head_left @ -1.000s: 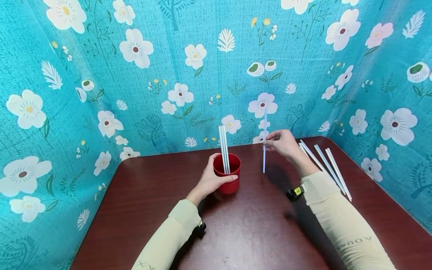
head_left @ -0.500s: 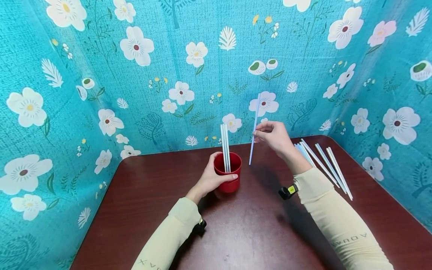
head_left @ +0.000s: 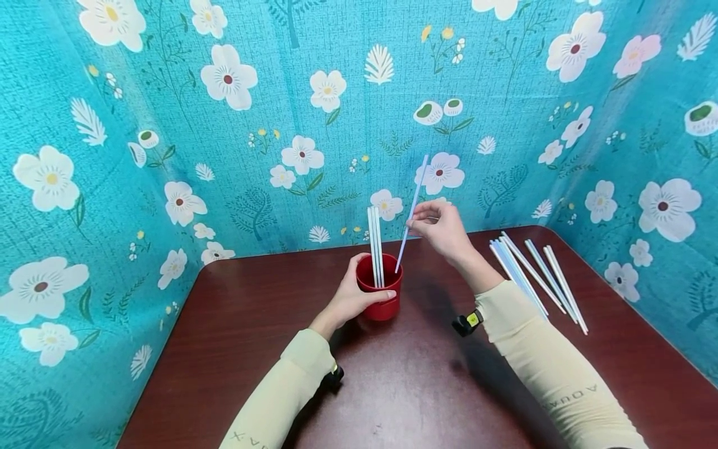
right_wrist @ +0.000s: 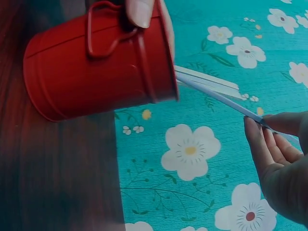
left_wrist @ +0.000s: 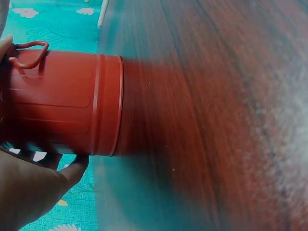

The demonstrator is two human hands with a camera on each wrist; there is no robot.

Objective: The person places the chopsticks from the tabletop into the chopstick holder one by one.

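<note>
A red metal cup (head_left: pixel 386 310) with a wire handle (left_wrist: pixel 32 57) stands upright on the table, and my left hand (head_left: pixel 350 298) grips it round the side, thumb near the rim. Several white straws (head_left: pixel 374 240) lean together inside it. My right hand (head_left: pixel 443 229) pinches a pale blue-violet straw (head_left: pixel 415 196) about its middle. That straw tilts, its lower end at the cup's mouth, right of the white ones. In the right wrist view the fingertips (right_wrist: pixel 255 120) hold the straw (right_wrist: pixel 216 96) as it reaches the cup's opening; its end is hidden there.
Several loose white and pale blue straws (head_left: pixel 552 284) lie on the dark red-brown table (head_left: pixel 252 324) at the right, beyond my right forearm. A turquoise flowered cloth (head_left: pixel 336 125) hangs behind the table and along both sides.
My right hand has moved left with the straw, from apart from the cup to its mouth. The straw has tilted, its top leaning right. My left hand and the cup stay put.
</note>
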